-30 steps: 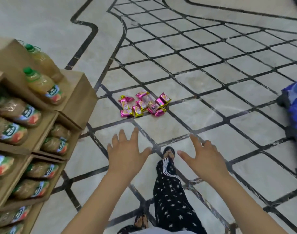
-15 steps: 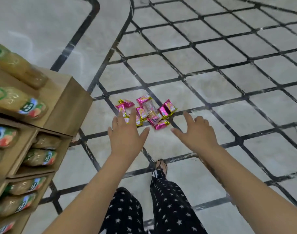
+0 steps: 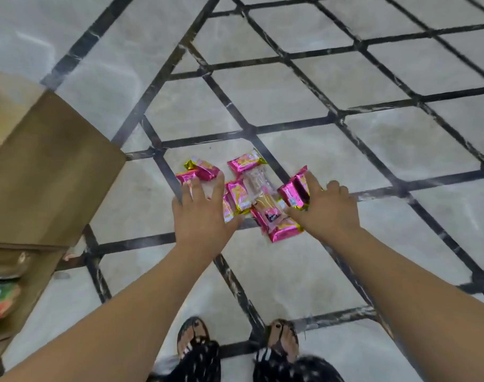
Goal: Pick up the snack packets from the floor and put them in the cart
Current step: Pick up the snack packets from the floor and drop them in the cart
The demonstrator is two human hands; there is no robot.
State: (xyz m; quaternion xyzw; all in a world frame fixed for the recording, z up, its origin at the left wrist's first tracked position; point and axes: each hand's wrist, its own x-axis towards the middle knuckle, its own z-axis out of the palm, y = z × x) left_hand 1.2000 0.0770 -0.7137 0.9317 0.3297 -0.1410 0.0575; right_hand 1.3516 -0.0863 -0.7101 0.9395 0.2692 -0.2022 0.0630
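Pink foil packets (image 3: 252, 194) lie in a loose heap on the floor (image 3: 290, 100), some overlapping, with a clear-wrapped one among them. From where I stand none has been lifted.

The left hand (image 3: 201, 216) lies over the left side of the heap, fingers straight and spread, the tips resting on the far-left packets. The right hand (image 3: 326, 210) comes in from the right. Its forefinger is stretched along the packet standing on edge there and its thumb reaches toward the near ones, while the other fingers bend loosely. Neither hand has closed round anything, and between them they bracket the pile.

I'd say the job has barely begun. The reach is made, the gathering is about to start, and everything after it is left: scooping the packets up, carrying them off and dropping them in the cart. No cart shows from this angle, so I can't tell how far they must go.

Sandalled feet (image 3: 192, 337) stand near, and a brown shelf (image 3: 48, 172) sits to the left, just beside the heap.
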